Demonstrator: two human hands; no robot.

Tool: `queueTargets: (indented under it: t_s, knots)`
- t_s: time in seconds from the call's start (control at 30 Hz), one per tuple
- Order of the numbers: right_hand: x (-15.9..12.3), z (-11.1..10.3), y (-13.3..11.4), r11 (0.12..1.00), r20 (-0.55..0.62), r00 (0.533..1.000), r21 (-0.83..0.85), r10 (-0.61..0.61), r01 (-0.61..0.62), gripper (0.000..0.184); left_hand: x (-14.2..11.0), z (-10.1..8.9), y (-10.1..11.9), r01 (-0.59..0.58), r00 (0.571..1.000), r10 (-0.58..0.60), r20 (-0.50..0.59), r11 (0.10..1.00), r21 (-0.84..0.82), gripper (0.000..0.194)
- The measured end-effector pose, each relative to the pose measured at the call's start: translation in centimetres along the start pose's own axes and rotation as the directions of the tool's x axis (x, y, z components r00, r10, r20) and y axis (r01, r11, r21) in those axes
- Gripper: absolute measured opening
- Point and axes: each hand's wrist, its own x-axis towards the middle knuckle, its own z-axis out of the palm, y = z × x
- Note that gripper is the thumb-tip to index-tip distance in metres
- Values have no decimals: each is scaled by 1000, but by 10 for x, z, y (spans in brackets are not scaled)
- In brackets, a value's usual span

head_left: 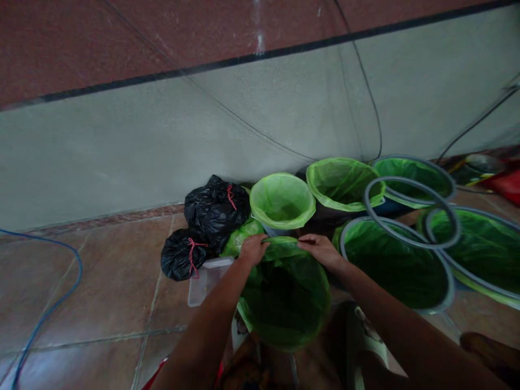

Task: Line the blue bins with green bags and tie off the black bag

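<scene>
Brown floor tiles [122,281] meet a wall [142,146] that is pale below and reddish above. At the near centre, a green bin liner [286,300] gapes upward, its inside dark. Both the left hand [252,249] and the right hand [322,252] have their fingers pinched on its far edge, a little apart from each other. To the left, a clear plastic tub [208,280] lies beside two black bags [217,214] tied with red string [231,196]. Beyond stand two green-lined bins [282,201] near the wall; rightward are three grey-rimmed ones [392,265], a loose grey ring [455,230] lying across them.
</scene>
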Motion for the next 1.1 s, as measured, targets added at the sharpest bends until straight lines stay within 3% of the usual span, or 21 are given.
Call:
queueTargets:
  t_s: [0.17, 0.23, 0.33, 0.43, 0.5, 0.57, 0.63, 0.73, 0.8, 0.87, 0.97, 1.1]
  knots:
    - [-3, -1, 2, 954, -36, 976, -223, -214, 201, 13, -3, -3, -2, 22, 1000, -24, 13, 993, 116, 30]
    - [-5, -1, 4, 885, -33, 937, -341, -348, 317, 14, -3, -3, -3, 11, 1000, -14, 21, 990, 141, 28]
    - [-13, -2, 6, 742, 84, 860, -469, -503, 480, 22, -2, -4, -4, 4, 999, -10, 37, 987, 162, 27]
    - [-25, -6, 9, 640, 194, 819, -538, -540, 549, 24, -2, -4, -4, 15, 998, -24, 52, 984, 180, 30]
    - [-35, -11, 11, 641, 200, 816, -530, -542, 555, 22, -5, -6, -4, 23, 997, -36, 67, 982, 189, 32]
    - [-42, -16, 12, 721, 97, 839, -466, -535, 513, 20, -7, -10, -1, 30, 995, -48, 85, 979, 200, 39]
    - [-49, -20, 13, 840, -132, 874, -372, -468, 394, 21, -7, -16, 6, 28, 996, -44, 81, 981, 192, 53]
    - [-60, -23, 16, 966, -424, 885, -238, -193, 97, 34, 2, -27, 25, -64, 997, 59, 46, 992, 108, 62]
    - [-67, -22, 19, 970, -438, 898, -233, -40, -70, 41, 12, -29, 42, -177, 983, 176, 43, 984, 22, 54]
    - [-75, -17, 23, 948, -364, 930, -281, 42, -152, 43, 22, -24, 60, -271, 959, 274, 67, 961, -47, 43]
    - [-83, -8, 29, 939, -262, 956, -277, 129, -203, 43, 32, -9, 75, -334, 931, 340, 134, 940, -68, 36]
    - [-90, -2, 34, 967, -251, 949, -124, 188, -224, 31, 35, 7, 67, -370, 910, 368, 189, 929, -29, 30]
